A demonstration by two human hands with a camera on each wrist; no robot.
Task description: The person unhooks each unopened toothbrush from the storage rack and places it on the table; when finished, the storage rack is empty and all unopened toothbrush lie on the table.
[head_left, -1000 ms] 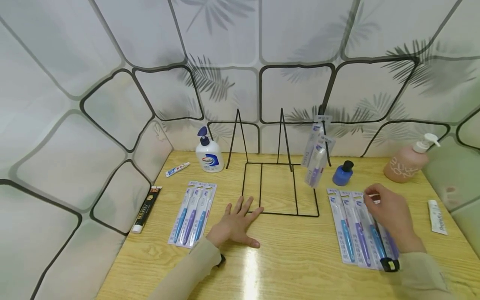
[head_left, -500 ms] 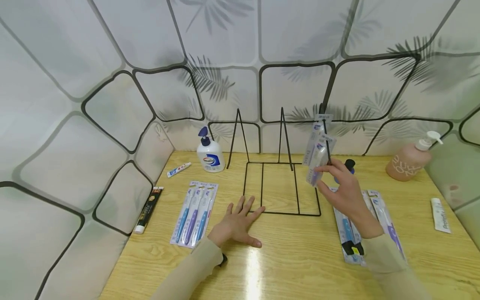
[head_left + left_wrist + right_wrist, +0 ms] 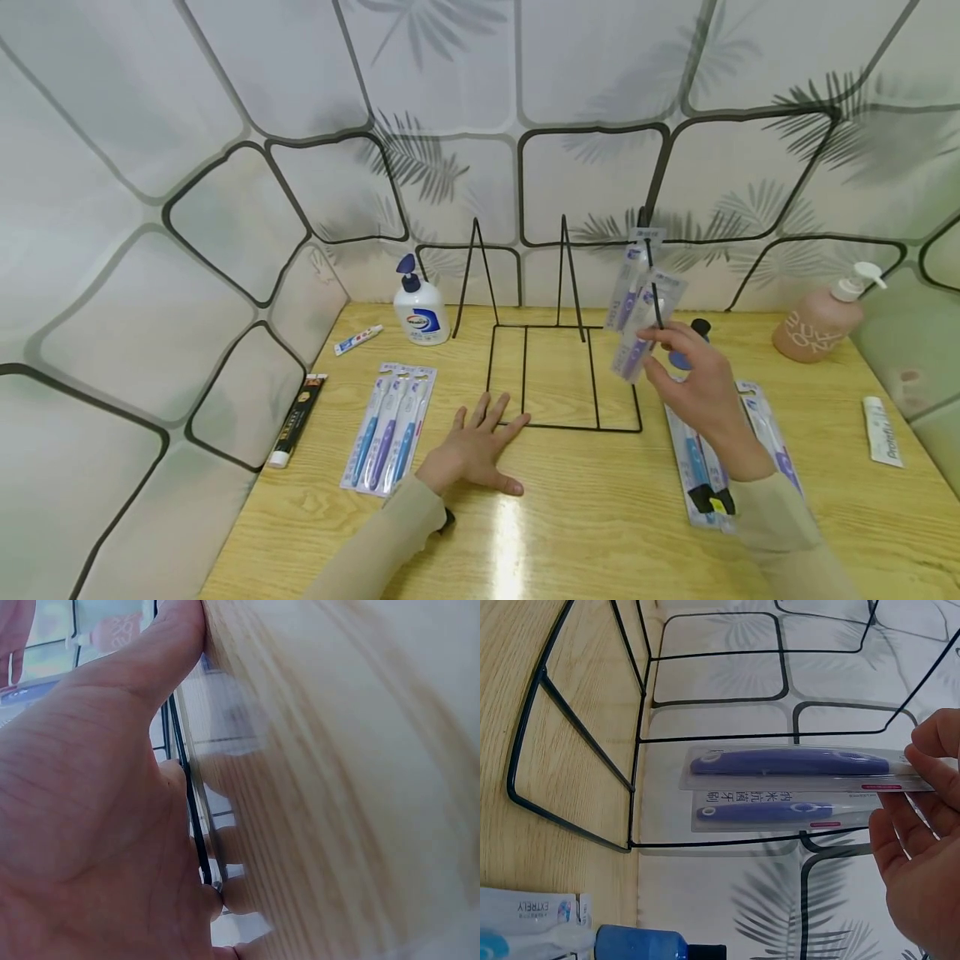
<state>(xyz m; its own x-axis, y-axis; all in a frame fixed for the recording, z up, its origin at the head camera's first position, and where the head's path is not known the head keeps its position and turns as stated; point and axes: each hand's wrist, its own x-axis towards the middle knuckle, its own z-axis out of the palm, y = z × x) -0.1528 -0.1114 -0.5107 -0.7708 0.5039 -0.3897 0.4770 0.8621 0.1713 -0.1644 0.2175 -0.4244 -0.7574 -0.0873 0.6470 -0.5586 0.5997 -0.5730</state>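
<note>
The wire rack [image 3: 562,367] is the biggest piece I'm working around, standing on the wooden table [image 3: 585,517] at about 12 o'clock from my view, its flat base frame toward me and its uprights at the back. My left hand [image 3: 474,450] lies flat with straight, spread fingers on the table, fingertips touching the rack's front-left corner at roughly 7 o'clock of the base; it grips nothing. My right hand [image 3: 693,375] is raised at 3 o'clock of the rack, fingers pinching a purple toothbrush pack [image 3: 637,333] that hangs tilted from the right upright, with a second pack [image 3: 787,810] just behind it. More toothbrush packs [image 3: 693,450] lie under my right forearm, and another set [image 3: 386,425] lies at 9 o'clock of the rack. A blue bottle [image 3: 641,945] sits just behind my right hand.
</note>
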